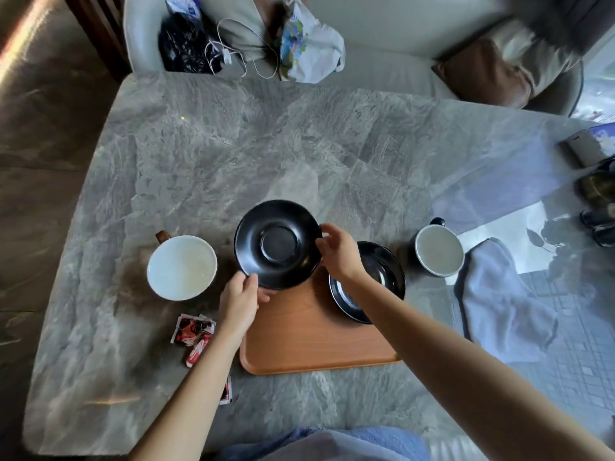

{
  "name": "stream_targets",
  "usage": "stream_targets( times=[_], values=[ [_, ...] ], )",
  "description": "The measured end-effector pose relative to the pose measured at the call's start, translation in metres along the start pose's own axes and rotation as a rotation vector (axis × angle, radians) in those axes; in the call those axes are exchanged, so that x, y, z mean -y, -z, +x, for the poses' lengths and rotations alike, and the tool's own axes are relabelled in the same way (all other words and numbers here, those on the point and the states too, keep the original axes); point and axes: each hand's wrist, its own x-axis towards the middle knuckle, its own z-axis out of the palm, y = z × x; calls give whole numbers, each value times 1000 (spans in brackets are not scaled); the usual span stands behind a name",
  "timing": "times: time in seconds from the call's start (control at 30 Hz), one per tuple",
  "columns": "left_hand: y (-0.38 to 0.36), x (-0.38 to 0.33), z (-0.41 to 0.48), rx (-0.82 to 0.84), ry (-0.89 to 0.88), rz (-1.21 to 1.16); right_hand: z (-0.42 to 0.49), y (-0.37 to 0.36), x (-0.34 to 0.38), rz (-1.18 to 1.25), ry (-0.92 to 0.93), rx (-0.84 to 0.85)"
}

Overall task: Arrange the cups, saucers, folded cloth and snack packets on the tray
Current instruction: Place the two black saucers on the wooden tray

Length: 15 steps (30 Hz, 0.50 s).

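Both my hands hold a black saucer [278, 244] above the far left corner of the wooden tray [299, 334]. My left hand [241, 299] pinches its near rim and my right hand [337, 252] grips its right rim. A second black saucer [382, 271] lies on the tray's far right corner, partly hidden by my right forearm. A white cup [182, 267] with a brown handle stands left of the tray. A dark cup [438, 250] stands to its right. The pale cloth [499, 304] lies crumpled further right. Red snack packets [194, 332] lie near my left forearm.
The grey marble table [233, 154] ends at a sofa [382, 24] at the back, which carries bags and a white cable [239, 51]. A phone-like object [580, 146] and dark items [599, 201] sit at the table's right edge.
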Motion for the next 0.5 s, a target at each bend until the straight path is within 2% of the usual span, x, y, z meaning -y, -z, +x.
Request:
stream_targets(
  times=[0.13,0.3,0.5],
  values=[
    [8,17,-18,41,-4,195,-5,3,-5,-143,-25,76],
    [20,24,-29,22,-9,382,-10,2,-6,-282,40,154],
    [24,25,-36,45,5,580,-16,-4,-10,-432,143,170]
  ],
)
